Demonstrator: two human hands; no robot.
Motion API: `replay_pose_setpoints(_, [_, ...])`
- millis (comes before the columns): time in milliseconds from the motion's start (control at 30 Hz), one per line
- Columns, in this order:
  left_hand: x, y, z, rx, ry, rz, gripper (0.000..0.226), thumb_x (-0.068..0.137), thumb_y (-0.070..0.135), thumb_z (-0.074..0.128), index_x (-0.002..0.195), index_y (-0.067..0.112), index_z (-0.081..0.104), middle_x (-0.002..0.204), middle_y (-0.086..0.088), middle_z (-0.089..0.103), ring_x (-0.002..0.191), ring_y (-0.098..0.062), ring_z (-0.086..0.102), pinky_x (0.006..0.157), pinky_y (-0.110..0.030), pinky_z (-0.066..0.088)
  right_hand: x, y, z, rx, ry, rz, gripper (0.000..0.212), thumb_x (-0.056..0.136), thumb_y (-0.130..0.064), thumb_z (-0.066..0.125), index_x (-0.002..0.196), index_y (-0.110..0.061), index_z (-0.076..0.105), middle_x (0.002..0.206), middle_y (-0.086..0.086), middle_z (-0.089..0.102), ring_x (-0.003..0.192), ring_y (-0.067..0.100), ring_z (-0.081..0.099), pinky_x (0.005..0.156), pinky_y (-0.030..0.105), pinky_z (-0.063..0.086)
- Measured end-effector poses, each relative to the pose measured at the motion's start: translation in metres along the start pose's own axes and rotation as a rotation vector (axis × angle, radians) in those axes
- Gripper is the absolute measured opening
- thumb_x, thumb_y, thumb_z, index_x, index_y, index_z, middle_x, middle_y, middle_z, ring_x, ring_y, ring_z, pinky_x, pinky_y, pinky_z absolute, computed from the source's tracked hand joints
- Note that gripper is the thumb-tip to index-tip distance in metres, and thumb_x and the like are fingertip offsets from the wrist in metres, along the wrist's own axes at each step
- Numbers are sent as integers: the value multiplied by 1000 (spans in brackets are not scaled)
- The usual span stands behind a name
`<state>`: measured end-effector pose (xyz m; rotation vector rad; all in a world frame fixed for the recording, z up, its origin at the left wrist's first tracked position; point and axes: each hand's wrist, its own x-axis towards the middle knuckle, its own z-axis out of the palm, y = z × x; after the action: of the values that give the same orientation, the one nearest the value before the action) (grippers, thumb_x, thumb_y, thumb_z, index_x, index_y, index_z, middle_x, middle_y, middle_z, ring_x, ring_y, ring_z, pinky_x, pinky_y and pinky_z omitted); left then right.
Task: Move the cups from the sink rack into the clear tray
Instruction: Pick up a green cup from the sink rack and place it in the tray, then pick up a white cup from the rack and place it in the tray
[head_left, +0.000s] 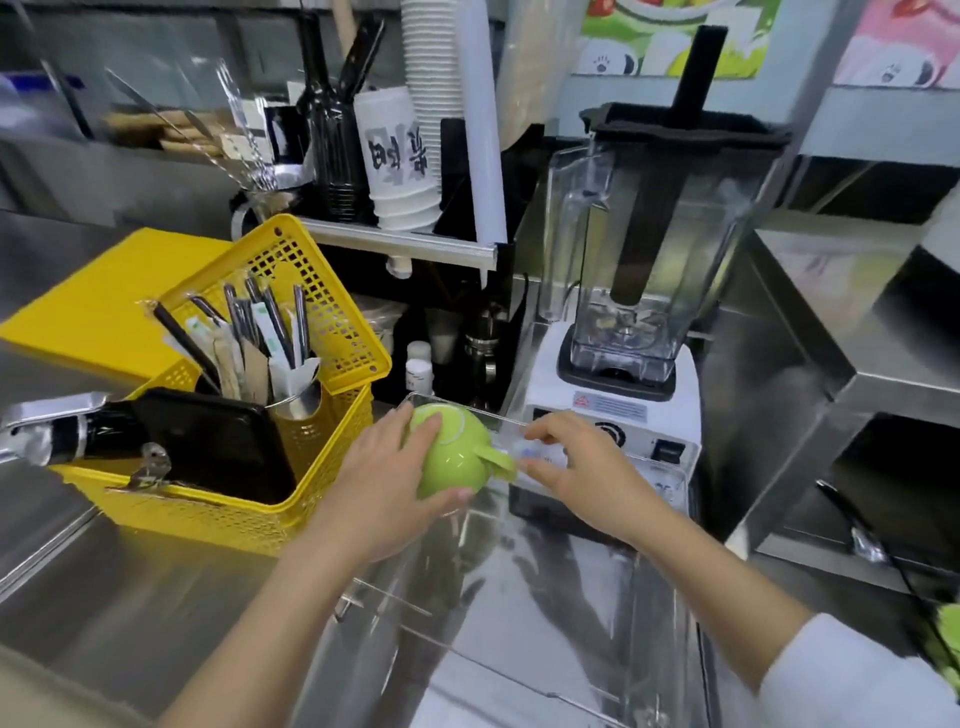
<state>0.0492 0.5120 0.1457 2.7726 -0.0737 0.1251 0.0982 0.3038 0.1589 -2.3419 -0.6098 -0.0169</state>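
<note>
A light green cup (460, 457) with a handle is upside down at the far left corner of the clear tray (519, 654), which lies on the steel counter in front of me. My left hand (384, 493) is wrapped around the cup's body. My right hand (576, 465) is just right of the cup's handle, fingers curled over a small clear item that I cannot make out against the tray's far wall. The rest of the tray's floor shows only reflections. The sink rack is out of view.
A yellow perforated basket (311, 467) with cutlery, a black tray and a steel cup stands left of the tray. A white-based blender (634, 291) stands right behind it. Cup stacks (410, 156) sit on a rear shelf. Something green (948, 644) shows at the right edge.
</note>
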Motion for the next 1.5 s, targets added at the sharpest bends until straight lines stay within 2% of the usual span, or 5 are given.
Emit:
replay_pose_setpoints(667, [19,342,140,-83,-275,574,72,83,50,53,142,28,19,156,-4,16,142,-19,15,116,-34,16,-229,210,-182,-153,332,444,62,82,-34,63,136,-22,35,133,7,48,120,23,47,91,21,33])
replay_pose_setpoints(967, [-9,464,256,-40,-564,645,68,82,51,52,138,20,28,145,-7,35,132,-26,32,108,-37,28,-358,306,-222,-353,233,747,70,78,-49,60,136,-21,33,134,6,45,125,27,41,101,44,35])
replay_pose_setpoints(1167, [-51,507,313,-265,-912,398,55,84,47,54,128,15,42,129,-8,54,114,-25,54,93,-36,46,-410,335,-209,-395,-135,866,85,75,-66,51,142,-24,19,152,8,23,139,26,19,111,49,11])
replay_pose_setpoints(1333, [-75,520,332,-683,-1256,-173,22,91,29,50,98,8,50,68,-8,59,48,-18,59,44,-26,49,-428,336,-197,-479,-241,799,89,68,-65,54,139,-22,22,141,10,37,133,27,28,113,49,3])
replay_pose_setpoints(1500, [-96,524,338,-788,-1211,-328,15,84,-2,42,94,8,46,60,-10,60,44,-22,60,39,-27,51,-425,332,-189,-589,-224,736,83,68,-58,56,135,-19,26,127,16,44,122,34,37,111,54,5])
